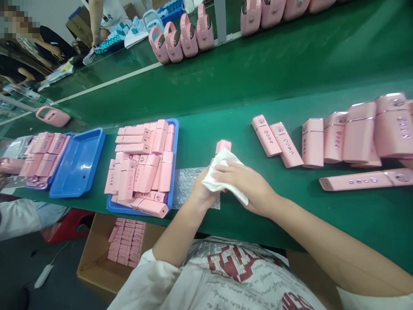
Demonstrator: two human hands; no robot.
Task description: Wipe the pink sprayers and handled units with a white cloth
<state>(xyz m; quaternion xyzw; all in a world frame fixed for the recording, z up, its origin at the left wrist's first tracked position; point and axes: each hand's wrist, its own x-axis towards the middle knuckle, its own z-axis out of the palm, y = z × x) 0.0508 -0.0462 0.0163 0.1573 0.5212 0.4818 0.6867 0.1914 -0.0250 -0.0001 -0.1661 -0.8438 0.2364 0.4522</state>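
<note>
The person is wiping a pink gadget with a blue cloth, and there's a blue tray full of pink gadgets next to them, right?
Not quite: the cloth is white, not blue. The head view shows both hands, left hand and right hand, wrapping it around a pink gadget. The rest is right: a blue tray full of pink gadgets sits beside them.

Red block lettering on the person's white shirt [232, 275], at the lower edge, too folded to read; small purple marks on the pink devices [358, 133] along the green worktop's [290, 64] right edge, illegible
</note>
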